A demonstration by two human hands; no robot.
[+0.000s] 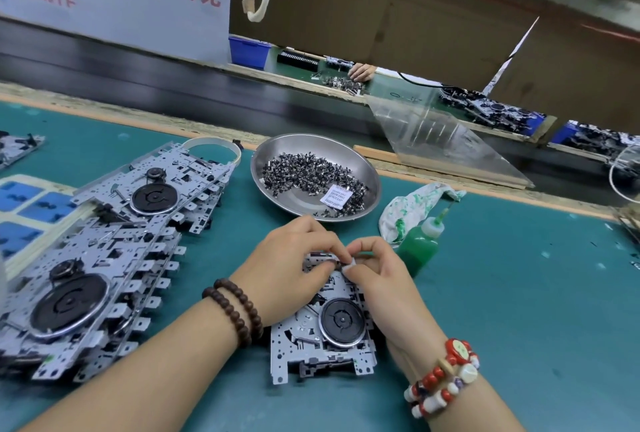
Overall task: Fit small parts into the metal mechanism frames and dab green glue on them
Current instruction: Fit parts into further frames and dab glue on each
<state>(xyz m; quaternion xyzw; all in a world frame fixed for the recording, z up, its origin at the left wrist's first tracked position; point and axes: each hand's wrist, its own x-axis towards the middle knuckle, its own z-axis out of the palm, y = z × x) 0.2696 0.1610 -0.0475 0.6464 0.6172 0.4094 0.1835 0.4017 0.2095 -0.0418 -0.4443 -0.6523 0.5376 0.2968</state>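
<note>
**Both hands pinch at the top edge of a frame on the green bench**

The green bench (502,293) fills the lower frame. At left lies an overlapping stack of metal frames (104,258), each with a black round wheel. Upper centre sits a steel dish (277,151) holding a heap of small dark parts (311,172) and a white sachet (336,196). Right of the dish lies a green-stained rag (412,206), and just in front of it stands a green glue bottle (420,244), its nozzle pointing up.

At lower centre one metal mechanism frame (322,338) lies flat on the bench. The left hand (287,265), with dark wooden beads on its wrist, rests over the frame's upper left. The right hand (384,279), with red and white beads on its wrist, comes in from the right. The two meet at the frame's top edge: each grip is pressed together, fingertips curled and pinching at a small piece there, too tiny to identify.
</note>
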